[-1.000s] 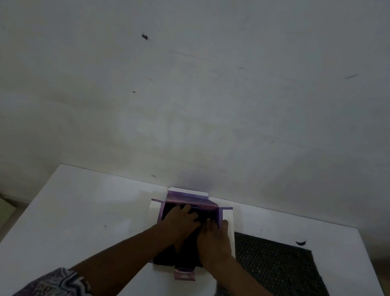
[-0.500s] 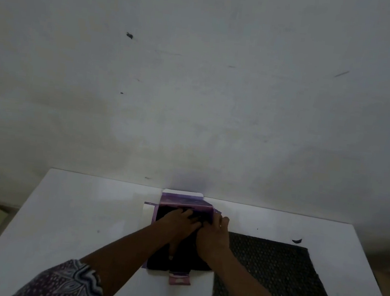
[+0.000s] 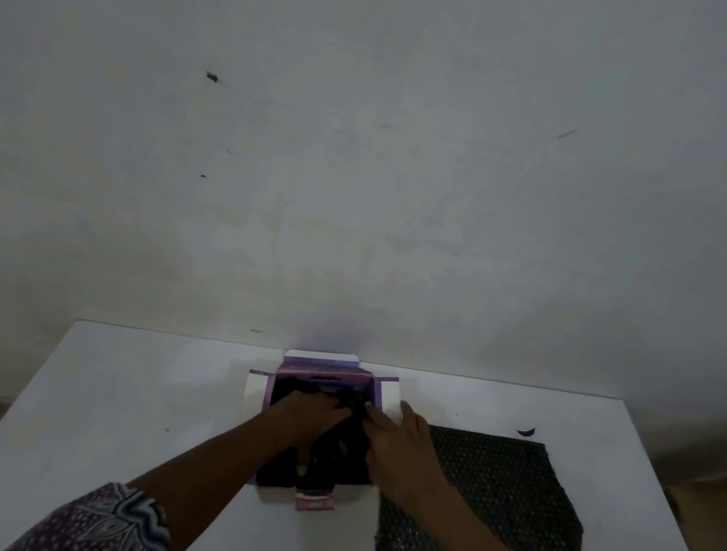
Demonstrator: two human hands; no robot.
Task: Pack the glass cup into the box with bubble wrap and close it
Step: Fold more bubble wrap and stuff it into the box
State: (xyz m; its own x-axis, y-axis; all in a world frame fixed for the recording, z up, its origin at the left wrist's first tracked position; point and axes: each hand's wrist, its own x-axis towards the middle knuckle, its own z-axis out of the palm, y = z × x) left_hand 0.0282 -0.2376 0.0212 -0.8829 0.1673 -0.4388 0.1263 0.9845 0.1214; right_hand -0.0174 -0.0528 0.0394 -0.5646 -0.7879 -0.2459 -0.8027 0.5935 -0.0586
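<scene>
While both hands press down into the open purple box (image 3: 325, 376), the dark bubble wrap (image 3: 333, 450) bundled inside it fills nearly the whole cavity. The box sits against the far edge of the white worktop (image 3: 107, 404), about midway along it, with its flaps spread outward and a small purple tab (image 3: 315, 499) sticking out on the near side. The left hand (image 3: 305, 414) lies palm down on the wrap, fingers curled into its folds. The right hand (image 3: 400, 447) rests along the box's right side, fingertips pinching the dark wrap near the middle, thumb raised over the right flap. The glass cup itself cannot be made out; only dark wrapping shows in the box. A second sheet of dark bubble wrap (image 3: 492, 515) lies flat toward the near right corner, partly under the right forearm. A patterned sleeve (image 3: 102, 527) covers the left upper arm.
</scene>
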